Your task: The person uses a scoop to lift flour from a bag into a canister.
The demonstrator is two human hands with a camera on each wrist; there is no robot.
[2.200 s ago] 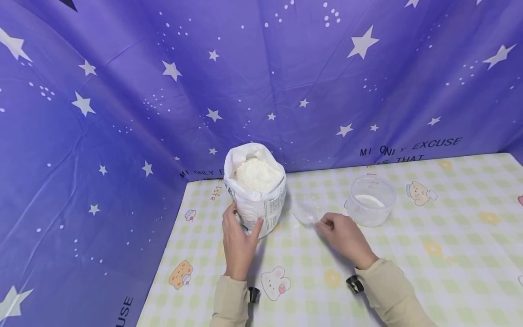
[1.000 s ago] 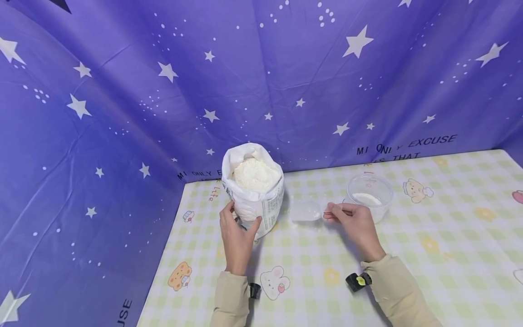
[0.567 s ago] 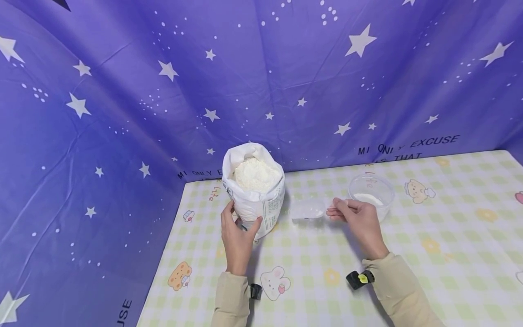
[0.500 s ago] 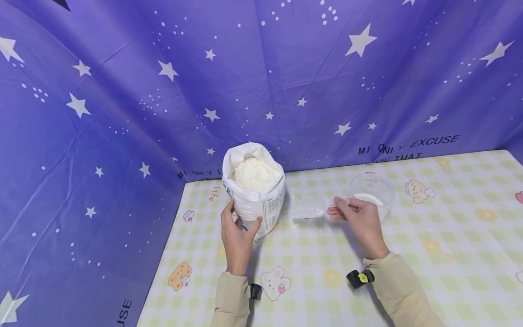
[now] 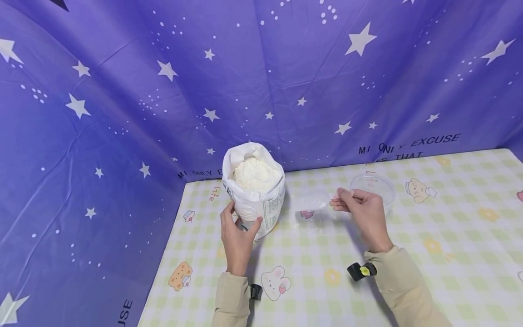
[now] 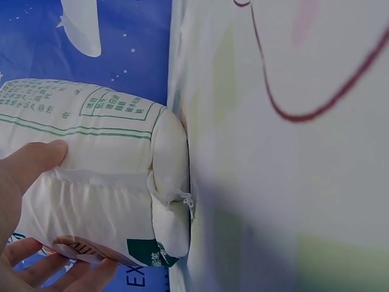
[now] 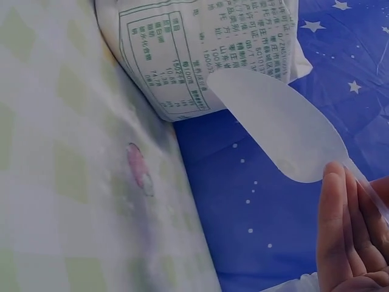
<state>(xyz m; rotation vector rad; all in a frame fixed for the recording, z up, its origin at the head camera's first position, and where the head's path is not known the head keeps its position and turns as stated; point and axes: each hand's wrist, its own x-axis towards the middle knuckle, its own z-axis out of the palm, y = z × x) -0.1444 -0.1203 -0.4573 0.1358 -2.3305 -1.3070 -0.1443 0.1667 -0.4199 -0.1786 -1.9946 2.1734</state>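
Note:
An open white bag [image 5: 265, 211] stands upright near the back of the table, filled with a pale flour-like powder [image 5: 257, 175]. My left hand [image 5: 238, 240] holds its lower front, the thumb [image 6: 42, 157] on the printed side and the fingers round the other side. To the right of the bag, my right hand [image 5: 365, 218] pinches the handle of a clear plastic scoop [image 5: 312, 200] above the cloth. In the right wrist view the scoop [image 7: 282, 131] points toward the bag, and no heap of powder shows in it.
A clear round tub [image 5: 386, 185] stands behind my right hand, partly covered by it. A green-and-white checked cloth [image 5: 310, 272] with cartoon prints covers the table. A blue curtain [image 5: 245, 81] with stars rises right behind the table and along its left side.
My right hand has moved back and to the right, lifting the scoop and turning it level, with its bowl toward the bag. My left hand keeps its hold on the bag.

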